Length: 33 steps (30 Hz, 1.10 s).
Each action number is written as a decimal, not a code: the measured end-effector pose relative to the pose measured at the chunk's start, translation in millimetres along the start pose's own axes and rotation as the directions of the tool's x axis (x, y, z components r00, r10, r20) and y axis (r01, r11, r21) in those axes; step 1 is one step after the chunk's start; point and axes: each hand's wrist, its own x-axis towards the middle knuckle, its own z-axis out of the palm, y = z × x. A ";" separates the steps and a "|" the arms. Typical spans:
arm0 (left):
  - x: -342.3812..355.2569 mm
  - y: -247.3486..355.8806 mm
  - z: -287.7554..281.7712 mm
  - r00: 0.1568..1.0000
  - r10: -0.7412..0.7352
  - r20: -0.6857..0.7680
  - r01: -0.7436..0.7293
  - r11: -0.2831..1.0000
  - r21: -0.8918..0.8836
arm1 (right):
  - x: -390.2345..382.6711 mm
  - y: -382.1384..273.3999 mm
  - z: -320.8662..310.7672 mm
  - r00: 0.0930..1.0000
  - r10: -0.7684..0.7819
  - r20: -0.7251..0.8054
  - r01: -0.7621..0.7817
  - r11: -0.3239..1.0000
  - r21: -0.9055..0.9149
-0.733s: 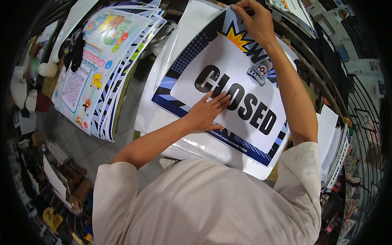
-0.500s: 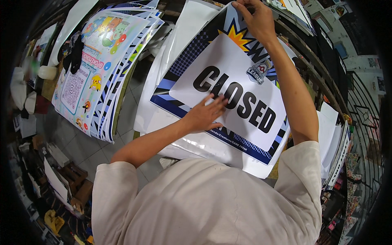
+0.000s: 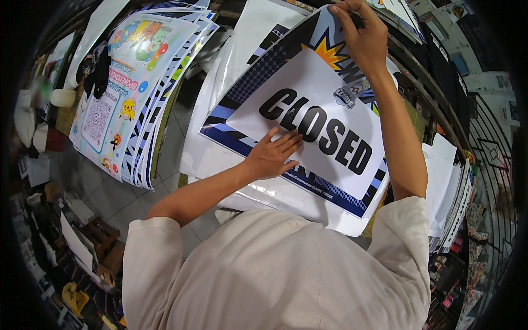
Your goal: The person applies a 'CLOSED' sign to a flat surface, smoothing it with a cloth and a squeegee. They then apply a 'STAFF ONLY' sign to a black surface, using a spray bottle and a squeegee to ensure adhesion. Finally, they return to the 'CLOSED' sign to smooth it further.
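**Large printed sign sheet pinched at its far corner, flat palm near its near edge**

The sheet lies under and between the hands, its white panel and bold black lettering facing up, with a blue-black patterned border and a yellow starburst close to the right hand. That hand pinches the far corner between thumb and fingers, and the far-left edge bows upward there. The left hand is spread, palm down, its fingers on the lettering and its heel near the near border.

It looks like thin card or coated paper: light for its size, springy enough to bend in a smooth curve, and probably slick, judging by the shine on the lettering. A sharp pull at one corner could crease it. Corners and border edges seem the best holds; the broad face suits an open palm better than a grip.

Beneath the left hand and beyond it lie glossy white sheets, and another patterned print shows to the left of the right hand. Well left of both hands is a stack of colourful posters with a black cloth-like item on it. Right of the right forearm stand white papers.
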 end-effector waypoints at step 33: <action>23.2 -20.4 -12.0 0.966 -0.111 0.232 0.097 0.993 0.071 | 5.8 -2.3 -4.5 0.992 0.096 0.085 -0.101 0.993 0.062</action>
